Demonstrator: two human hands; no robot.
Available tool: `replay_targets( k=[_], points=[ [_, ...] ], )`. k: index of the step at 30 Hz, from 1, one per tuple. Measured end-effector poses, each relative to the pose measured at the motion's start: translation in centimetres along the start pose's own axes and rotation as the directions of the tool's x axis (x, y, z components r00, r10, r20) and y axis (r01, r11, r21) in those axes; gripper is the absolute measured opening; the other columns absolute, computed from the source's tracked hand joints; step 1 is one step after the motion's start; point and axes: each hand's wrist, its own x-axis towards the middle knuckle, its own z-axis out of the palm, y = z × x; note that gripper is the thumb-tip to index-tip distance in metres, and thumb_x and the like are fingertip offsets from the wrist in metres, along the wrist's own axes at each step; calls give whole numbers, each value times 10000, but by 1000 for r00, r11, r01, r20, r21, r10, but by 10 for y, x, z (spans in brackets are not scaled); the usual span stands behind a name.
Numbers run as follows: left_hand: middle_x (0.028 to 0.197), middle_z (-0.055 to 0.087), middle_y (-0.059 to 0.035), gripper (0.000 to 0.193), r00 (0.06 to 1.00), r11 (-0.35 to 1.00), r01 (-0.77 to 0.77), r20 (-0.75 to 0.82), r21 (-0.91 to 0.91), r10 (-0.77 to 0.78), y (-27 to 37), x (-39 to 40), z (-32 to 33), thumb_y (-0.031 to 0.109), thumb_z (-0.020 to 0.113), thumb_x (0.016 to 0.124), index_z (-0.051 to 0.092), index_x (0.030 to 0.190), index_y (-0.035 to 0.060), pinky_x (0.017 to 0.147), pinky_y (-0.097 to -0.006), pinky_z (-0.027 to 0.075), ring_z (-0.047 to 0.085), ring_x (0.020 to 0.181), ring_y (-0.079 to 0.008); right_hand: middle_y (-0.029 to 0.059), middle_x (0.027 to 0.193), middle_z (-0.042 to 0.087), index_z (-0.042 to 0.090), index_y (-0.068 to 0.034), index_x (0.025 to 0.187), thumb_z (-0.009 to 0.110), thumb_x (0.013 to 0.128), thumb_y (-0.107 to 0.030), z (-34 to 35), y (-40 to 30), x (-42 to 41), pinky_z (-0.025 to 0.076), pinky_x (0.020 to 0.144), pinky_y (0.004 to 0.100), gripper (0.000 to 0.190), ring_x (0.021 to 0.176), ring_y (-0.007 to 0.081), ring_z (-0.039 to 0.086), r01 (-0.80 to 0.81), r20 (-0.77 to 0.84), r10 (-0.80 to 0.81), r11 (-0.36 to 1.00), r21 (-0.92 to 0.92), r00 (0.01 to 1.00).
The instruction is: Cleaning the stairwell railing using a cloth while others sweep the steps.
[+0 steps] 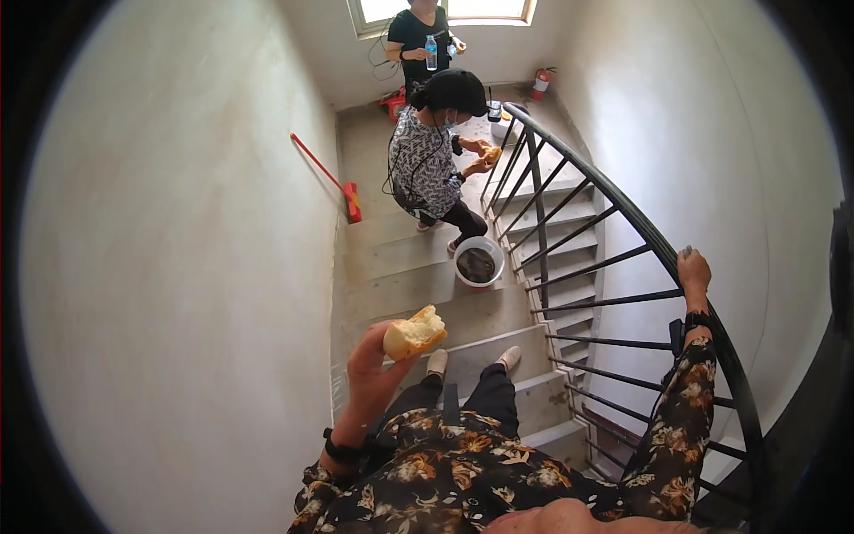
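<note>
A piece of bread (415, 334) with its soft pale inside showing is held in my left hand (375, 364), between thumb and fingers, above the concrete stairs. My right hand (694, 272) rests on the dark handrail (620, 200) of the metal railing, its fingers curled over it; something small and grey shows at the fingertips, too small to name. Both wrists wear black bands. Beyond my feet, a white bucket (497, 250) with dark contents stands on a step.
A person in a cap and patterned top (427, 160) holds bread lower down the stairs. Another person in black (417, 33) holds a water bottle (432, 53) by the window. A red long-handled dustpan (352, 201) leans at the left wall; a fire extinguisher (542, 83) stands in the far corner.
</note>
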Motion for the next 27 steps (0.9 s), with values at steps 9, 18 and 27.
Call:
replay_targets(
  k=[9, 18, 27],
  points=[
    [1131, 526, -92, 455, 994, 990, -48, 87, -129, 60, 7, 9, 10, -93, 645, 734, 486, 1152, -8, 940, -315, 403, 515, 1068, -182, 202, 829, 635, 582, -28, 875, 549, 814, -349, 8, 12, 0, 496, 699, 449, 328, 803, 362, 617, 18, -17, -17, 1000, 10, 1000],
    [1077, 558, -103, 421, 966, 967, -84, 217, -240, 138, 14, 34, 41, -57, 664, 705, 533, 1101, -1, 879, -284, 410, 531, 1006, -182, 178, 868, 604, 540, -29, 904, 565, 821, -278, -74, 108, -99, 474, 689, 446, 264, 810, 363, 592, -9, -168, 5, 1000, -21, 986],
    [1070, 511, -77, 405, 892, 945, -106, 390, -309, 227, 13, 47, 63, -67, 654, 742, 504, 1115, -18, 911, -275, 401, 508, 1029, -153, 195, 1008, 587, 552, -7, 1053, 557, 824, -239, -184, 263, -227, 462, 772, 417, 326, 926, 356, 568, -318, -354, 237, 928, -192, 905]
  ],
)
